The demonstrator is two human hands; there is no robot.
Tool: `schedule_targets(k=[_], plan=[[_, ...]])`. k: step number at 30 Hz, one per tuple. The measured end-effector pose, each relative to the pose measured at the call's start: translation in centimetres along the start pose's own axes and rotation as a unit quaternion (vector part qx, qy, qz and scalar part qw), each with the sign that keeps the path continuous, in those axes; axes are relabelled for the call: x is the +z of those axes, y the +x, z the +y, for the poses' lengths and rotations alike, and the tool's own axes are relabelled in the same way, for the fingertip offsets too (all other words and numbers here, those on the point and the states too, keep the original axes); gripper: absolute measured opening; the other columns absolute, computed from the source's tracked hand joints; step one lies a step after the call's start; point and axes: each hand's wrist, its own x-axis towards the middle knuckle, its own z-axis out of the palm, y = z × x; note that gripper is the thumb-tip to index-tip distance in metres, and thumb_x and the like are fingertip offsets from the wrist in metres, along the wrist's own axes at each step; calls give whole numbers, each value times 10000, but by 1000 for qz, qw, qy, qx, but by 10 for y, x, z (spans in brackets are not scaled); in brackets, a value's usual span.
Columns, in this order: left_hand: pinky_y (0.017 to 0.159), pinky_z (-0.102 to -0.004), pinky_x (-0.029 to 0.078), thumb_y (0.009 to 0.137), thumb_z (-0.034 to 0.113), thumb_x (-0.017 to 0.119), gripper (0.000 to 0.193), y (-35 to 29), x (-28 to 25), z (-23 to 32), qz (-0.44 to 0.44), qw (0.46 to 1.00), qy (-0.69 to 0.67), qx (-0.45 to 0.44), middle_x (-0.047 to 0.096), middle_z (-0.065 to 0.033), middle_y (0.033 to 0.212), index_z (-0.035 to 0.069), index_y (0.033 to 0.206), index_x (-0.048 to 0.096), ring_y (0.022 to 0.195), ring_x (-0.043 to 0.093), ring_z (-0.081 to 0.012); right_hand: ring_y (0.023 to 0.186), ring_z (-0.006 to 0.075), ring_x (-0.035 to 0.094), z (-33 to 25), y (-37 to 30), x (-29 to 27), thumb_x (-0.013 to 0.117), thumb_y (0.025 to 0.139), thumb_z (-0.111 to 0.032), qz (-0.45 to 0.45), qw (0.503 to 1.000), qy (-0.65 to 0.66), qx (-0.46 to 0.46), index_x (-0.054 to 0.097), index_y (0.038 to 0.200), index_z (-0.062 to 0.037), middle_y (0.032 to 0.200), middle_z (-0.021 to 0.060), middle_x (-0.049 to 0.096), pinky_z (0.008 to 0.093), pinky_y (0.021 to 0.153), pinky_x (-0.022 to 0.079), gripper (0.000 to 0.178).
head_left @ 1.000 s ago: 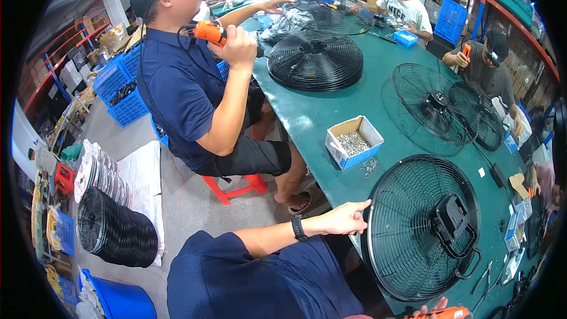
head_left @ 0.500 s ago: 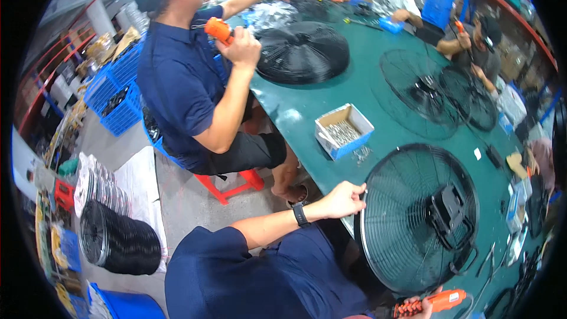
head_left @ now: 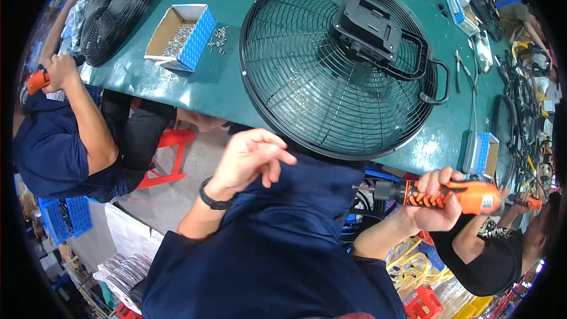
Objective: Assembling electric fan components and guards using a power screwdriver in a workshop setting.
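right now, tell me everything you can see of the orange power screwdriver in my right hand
The orange power screwdriver has a rounded orange body that looks like plastic, a pale label near its rear end, an orange-and-black patterned grip, a black nose and a thin bit pointing left. It lies nearly level across the picture in your right hand, whose fingers and thumb wrap it. It is held off the near edge of the green table. Whether it is running cannot be told.

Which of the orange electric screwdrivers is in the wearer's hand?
The orange-and-black electric screwdriver in the wearer's right hand, its bit pointing left; the other orange ones are near the picture's side edges.
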Motion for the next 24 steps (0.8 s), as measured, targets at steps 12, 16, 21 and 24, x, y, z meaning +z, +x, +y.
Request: schedule_targets(k=[12, 16, 21, 24], plan=[[436, -201, 380, 890, 45, 552, 150, 5, 27, -33, -16, 997, -59, -52, 640, -98, 808, -32, 1010, 600, 560, 494, -85, 654, 250, 575, 9, 1, 52, 581, 766, -77, -150, 976, -135, -75, 374, 1145, 34, 967, 211, 487, 380, 593, 513, 446], [423, -205, 384, 887, 38, 548, 120, 6, 11, -36, 13, 999, 37, 20, 649, -119, 814, -22, 978, 599, 534, 505, -91, 583, 210, 594, 14, 22, 31, 653, 689, -42, -10, 952, -305, -10, 465, 1086, 68, 1204, 307, 458, 312, 508, 509, 453], [443, -208, 392, 888, 28, 532, 148, 5, 11, -33, -24, 1000, 7, -12, 644, -137, 831, -35, 1005, 597, 560, 517, -104, 621, 227, 608, 21, 65, -3, 609, 699, -40, 95, 941, -307, 109, 451, 1140, 90, 1188, 247, 482, 311, 483, 504, 486], [466, -212, 423, 889, 47, 547, 187, 15, 20, -34, -42, 998, 25, -47, 646, -144, 853, -64, 1033, 589, 609, 559, -106, 829, 318, 614, 25, 75, -23, 567, 735, -110, 80, 979, -153, 112, 413, 1205, 96, 1256, 216, 446, 361, 496, 535, 535]])
